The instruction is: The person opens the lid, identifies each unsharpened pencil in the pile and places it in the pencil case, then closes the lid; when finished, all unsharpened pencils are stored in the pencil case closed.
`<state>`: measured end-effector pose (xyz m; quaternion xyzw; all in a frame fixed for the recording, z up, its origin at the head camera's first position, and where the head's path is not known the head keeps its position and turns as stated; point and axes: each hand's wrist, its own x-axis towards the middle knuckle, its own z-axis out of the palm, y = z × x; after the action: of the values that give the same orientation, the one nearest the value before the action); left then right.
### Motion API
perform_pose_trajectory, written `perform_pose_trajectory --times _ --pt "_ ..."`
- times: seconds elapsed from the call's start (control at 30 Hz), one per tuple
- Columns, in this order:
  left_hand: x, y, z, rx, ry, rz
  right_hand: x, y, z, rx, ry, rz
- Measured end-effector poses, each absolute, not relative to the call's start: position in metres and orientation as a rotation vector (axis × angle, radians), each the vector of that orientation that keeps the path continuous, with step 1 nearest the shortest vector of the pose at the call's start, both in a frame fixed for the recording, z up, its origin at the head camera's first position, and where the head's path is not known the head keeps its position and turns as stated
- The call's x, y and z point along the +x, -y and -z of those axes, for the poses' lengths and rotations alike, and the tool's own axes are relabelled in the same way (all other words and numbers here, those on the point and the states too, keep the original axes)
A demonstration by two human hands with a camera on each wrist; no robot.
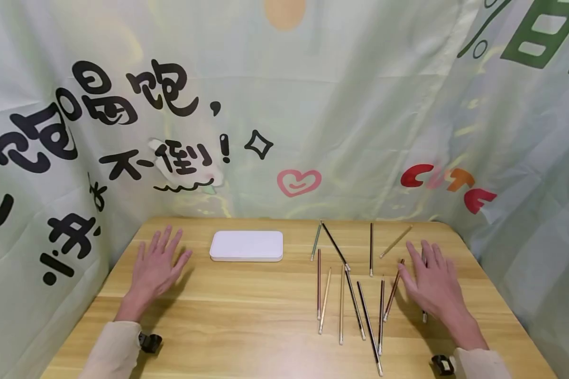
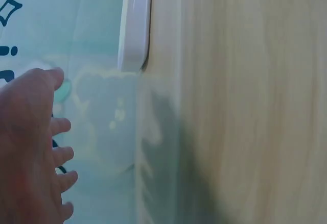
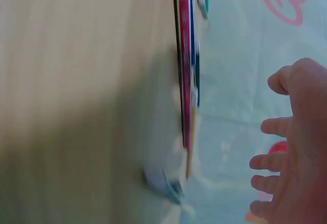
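My left hand point(image 1: 156, 268) is held over the left side of the table with fingers straight and spread, casting a shadow beneath it. To its right lies a flat, pale lavender box point(image 1: 246, 246) with rounded corners. My right hand point(image 1: 432, 279), fingers also extended, hovers at the right and holds nothing. Partly hidden below it is a dark pencil point(image 1: 424, 316). Near its thumb lies a dark red pencil point(image 1: 393, 292). More pencils lie scattered left of this hand, among them a black pencil point(image 1: 369, 326), a plain wooden pencil point(image 1: 325, 302) and a green pencil point(image 1: 315, 242).
The wooden table point(image 1: 246, 316) carries the box and the loose pencils. A printed cloth point(image 1: 360, 105) hangs behind the table and along both sides, close to its edges. Dark wrist devices sit at both cuffs.
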<state>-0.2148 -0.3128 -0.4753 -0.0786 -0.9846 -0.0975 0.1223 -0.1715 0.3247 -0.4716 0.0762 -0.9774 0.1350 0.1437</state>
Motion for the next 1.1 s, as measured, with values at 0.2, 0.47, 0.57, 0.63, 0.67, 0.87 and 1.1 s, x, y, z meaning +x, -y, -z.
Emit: perform_pose_trajectory --times 0.2,0.47,0.57,0.63,0.67,0.87,1.1 --pt "-0.227 0.3 0.494 -0.282 2.838 0.584 -0.174 -0.282 0.481 0.309 2.671 -0.613" --pt "-0.238 0.271 0.508 -0.34 2.707 1.089 -0.188 -0.212 0.474 0.454 2.601 -0.992" --pt "-0.243 0.264 0.511 -0.326 2.677 1.187 -0.198 -0.182 0.469 0.508 2.603 -1.133" --pt "-0.245 0.262 0.514 -0.299 2.666 1.267 -0.207 -0.16 0.469 0.534 2.6 -1.228" --pt "-0.246 0.261 0.517 -0.282 2.672 1.304 -0.212 -0.148 0.47 0.556 2.604 -1.27" --pt "-0.254 0.254 0.525 -0.238 2.682 1.483 -0.24 -0.091 0.481 0.605 2.626 -1.503" --pt "-0.265 0.247 0.524 -0.375 2.596 1.679 -0.259 -0.059 0.5 0.46 2.659 -1.623"
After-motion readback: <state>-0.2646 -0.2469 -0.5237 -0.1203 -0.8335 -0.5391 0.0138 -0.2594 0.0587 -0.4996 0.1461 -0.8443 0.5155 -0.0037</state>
